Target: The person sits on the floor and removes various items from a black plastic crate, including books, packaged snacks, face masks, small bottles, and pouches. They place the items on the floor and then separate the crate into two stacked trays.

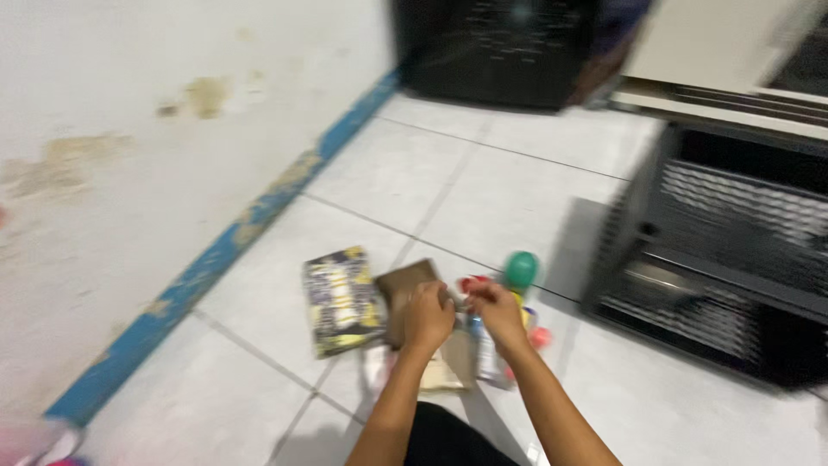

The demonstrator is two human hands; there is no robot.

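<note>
Left hand (427,317): we rest it on a brown flat packet (407,289); finger grip too blurred to tell.
Right hand (498,311): fingers curled, contents unclear.
Book (342,299): at nine o'clock of our hands.
Green ball (521,268): at one o'clock.

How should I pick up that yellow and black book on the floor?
Probably by its long right edge. The yellow and black book lies flat on the tiled floor, so slip fingers under that edge from the side where the left hand is, thumb on top. The picture is blurry, so finer detail is unclear.

Evenly lit indoor view, heavily motion-blurred (edges worst), shadows soft.
</note>
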